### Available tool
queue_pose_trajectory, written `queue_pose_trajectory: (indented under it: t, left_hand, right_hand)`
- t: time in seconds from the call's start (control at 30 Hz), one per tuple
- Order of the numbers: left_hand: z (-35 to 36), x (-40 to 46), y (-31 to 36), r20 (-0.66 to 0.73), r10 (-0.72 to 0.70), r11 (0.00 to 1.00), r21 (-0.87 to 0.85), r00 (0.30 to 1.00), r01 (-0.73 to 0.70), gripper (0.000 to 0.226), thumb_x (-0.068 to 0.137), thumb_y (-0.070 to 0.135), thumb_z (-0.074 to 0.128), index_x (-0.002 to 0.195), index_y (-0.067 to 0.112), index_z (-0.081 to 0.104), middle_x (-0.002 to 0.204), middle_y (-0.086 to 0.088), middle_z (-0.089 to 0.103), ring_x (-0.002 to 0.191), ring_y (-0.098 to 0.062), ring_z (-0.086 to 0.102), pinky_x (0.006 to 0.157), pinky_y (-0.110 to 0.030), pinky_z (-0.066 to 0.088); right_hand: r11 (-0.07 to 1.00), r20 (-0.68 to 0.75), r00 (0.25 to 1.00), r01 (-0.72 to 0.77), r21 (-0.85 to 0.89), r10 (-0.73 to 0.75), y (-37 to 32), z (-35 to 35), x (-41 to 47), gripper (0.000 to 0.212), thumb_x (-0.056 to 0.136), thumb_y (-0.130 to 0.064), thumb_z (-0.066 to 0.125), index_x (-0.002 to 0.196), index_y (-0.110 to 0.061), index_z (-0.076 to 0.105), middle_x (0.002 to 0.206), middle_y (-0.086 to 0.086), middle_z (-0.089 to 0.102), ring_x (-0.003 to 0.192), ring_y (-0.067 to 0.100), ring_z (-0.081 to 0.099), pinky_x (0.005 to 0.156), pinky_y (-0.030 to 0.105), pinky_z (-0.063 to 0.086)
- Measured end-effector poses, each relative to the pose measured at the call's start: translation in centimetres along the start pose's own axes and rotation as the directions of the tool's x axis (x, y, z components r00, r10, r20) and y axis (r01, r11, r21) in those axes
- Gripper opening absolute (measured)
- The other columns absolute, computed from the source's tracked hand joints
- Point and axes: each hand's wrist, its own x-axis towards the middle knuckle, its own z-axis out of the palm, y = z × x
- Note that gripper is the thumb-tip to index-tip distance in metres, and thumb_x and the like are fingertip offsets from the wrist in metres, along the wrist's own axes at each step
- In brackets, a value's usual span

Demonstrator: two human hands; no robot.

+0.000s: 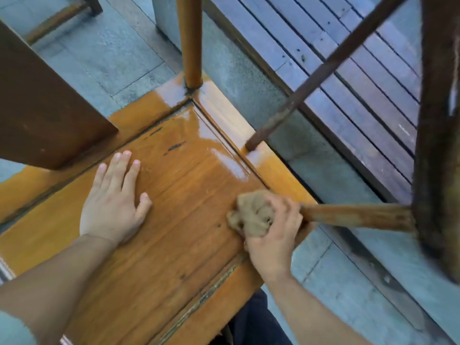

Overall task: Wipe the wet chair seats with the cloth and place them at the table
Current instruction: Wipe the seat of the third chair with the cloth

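Observation:
An orange-brown wooden chair seat (174,207) fills the middle of the view, seen from above. Water shines on its far right part, near the back corner. My left hand (113,202) lies flat on the seat's left side, fingers spread. My right hand (271,235) presses a crumpled tan cloth (251,215) onto the seat near its right edge. The chair's back splat (42,113) rises at the left, its corner post (191,41) at the top, and an armrest with thin spindles (348,216) at the right.
Grey stone paving (104,53) surrounds the chair. Dark wooden decking slats (361,95) run along the right. Another wooden furniture leg (62,18) shows at the top left. My dark trouser leg (254,324) is at the seat's front edge.

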Motion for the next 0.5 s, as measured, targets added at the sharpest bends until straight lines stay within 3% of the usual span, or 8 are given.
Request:
queue_pose_trajectory:
  t: [0.07, 0.13, 0.2, 0.27, 0.3, 0.37, 0.43, 0.5]
  left_hand:
    - [0.0, -0.3, 0.2, 0.004, -0.039, 0.999, -0.014, 0.999, 0.039, 0.072, 0.091, 0.043, 0.031, 0.150, 0.002, 0.031, 0.164, -0.013, 0.017, 0.153, -0.023, 0.005, 0.124, -0.044, 0.004]
    - [-0.1, -1.5, 0.9, 0.017, -0.096, 0.995, -0.036, 0.995, 0.097, 0.072, 0.093, 0.044, 0.034, 0.152, 0.004, 0.028, 0.165, -0.012, 0.014, 0.153, -0.023, 0.003, 0.124, -0.043, 0.003]
    - [-0.2, -3.3, 1.9, 0.041, -0.131, 0.990, -0.044, 0.990, 0.133, 0.071, 0.095, 0.043, 0.044, 0.153, 0.005, 0.026, 0.165, -0.013, 0.012, 0.152, -0.026, 0.004, 0.124, -0.045, 0.006]
    - [-0.3, -5.7, 2.9, 0.072, -0.144, 0.988, -0.050, 0.987, 0.148, 0.072, 0.095, 0.041, 0.048, 0.154, 0.007, 0.024, 0.165, -0.013, 0.009, 0.152, -0.028, 0.004, 0.124, -0.046, 0.006]
    - [-0.3, -6.9, 3.4, 0.087, -0.143, 0.988, -0.054, 0.986, 0.148, 0.071, 0.096, 0.041, 0.047, 0.154, 0.007, 0.023, 0.165, -0.013, 0.008, 0.152, -0.028, 0.003, 0.124, -0.046, 0.006]
    - [-0.4, -10.0, 3.6, 0.121, -0.131, 0.989, -0.050, 0.984, 0.137, 0.068, 0.098, 0.039, 0.045, 0.155, 0.008, 0.024, 0.165, -0.013, 0.008, 0.152, -0.028, 0.003, 0.124, -0.045, 0.006]
    - [-0.5, -13.0, 3.5, 0.152, -0.121, 0.990, -0.052, 0.981, 0.130, 0.065, 0.100, 0.037, 0.043, 0.155, 0.009, 0.023, 0.165, -0.013, 0.007, 0.152, -0.028, 0.003, 0.124, -0.045, 0.008]
    - [-0.5, -15.4, 3.3, 0.191, -0.129, 0.987, -0.066, 0.973, 0.144, 0.064, 0.101, 0.036, 0.041, 0.156, 0.011, 0.020, 0.166, -0.011, 0.004, 0.153, -0.027, 0.000, 0.124, -0.045, 0.008]
  right_hand:
    - [0.977, 0.202, 0.956, 0.206, 0.046, -0.211, 1.8, -1.8, -3.7, 0.069, 0.072, -0.029, 0.079, 0.133, -0.037, 0.048, 0.137, 0.003, 0.041, 0.122, 0.024, 0.043, 0.107, 0.028, 0.035]
    - [0.951, 0.248, 0.919, 0.306, 0.038, -0.305, 4.4, -3.7, -4.5, 0.072, 0.070, -0.021, 0.086, 0.131, -0.034, 0.051, 0.135, 0.002, 0.042, 0.122, 0.022, 0.046, 0.109, 0.031, 0.039]
    - [0.996, 0.006, 0.996, 0.085, 0.004, -0.085, 5.6, -4.3, -4.0, 0.063, 0.072, -0.017, 0.080, 0.128, -0.031, 0.054, 0.130, 0.001, 0.044, 0.117, 0.020, 0.045, 0.106, 0.033, 0.042]
    - [0.955, -0.242, 0.924, -0.285, 0.078, 0.295, 4.9, -3.5, -3.0, 0.066, 0.073, -0.015, 0.082, 0.129, -0.030, 0.050, 0.129, 0.009, 0.046, 0.114, 0.029, 0.044, 0.103, 0.045, 0.043]
    - [0.935, -0.292, 0.889, -0.348, 0.067, 0.352, 4.0, -2.8, -2.9, 0.067, 0.074, -0.015, 0.084, 0.129, -0.029, 0.049, 0.130, 0.012, 0.046, 0.114, 0.032, 0.045, 0.103, 0.048, 0.041]
    - [0.976, -0.251, 0.949, -0.209, -0.058, 0.188, 1.9, -1.4, -4.3, 0.059, 0.074, -0.017, 0.082, 0.126, -0.027, 0.054, 0.130, 0.008, 0.045, 0.114, 0.033, 0.045, 0.099, 0.045, 0.037]
    - [0.990, -0.001, 0.995, 0.096, -0.101, -0.096, 0.3, -0.5, -7.8, 0.055, 0.072, -0.020, 0.078, 0.124, -0.025, 0.059, 0.129, 0.004, 0.043, 0.114, 0.033, 0.045, 0.099, 0.047, 0.042]
    - [0.887, 0.336, 0.835, 0.462, 0.002, -0.436, -0.5, 0.0, -11.6, 0.058, 0.069, -0.022, 0.080, 0.124, -0.020, 0.063, 0.132, 0.007, 0.045, 0.114, 0.035, 0.047, 0.094, 0.052, 0.047]
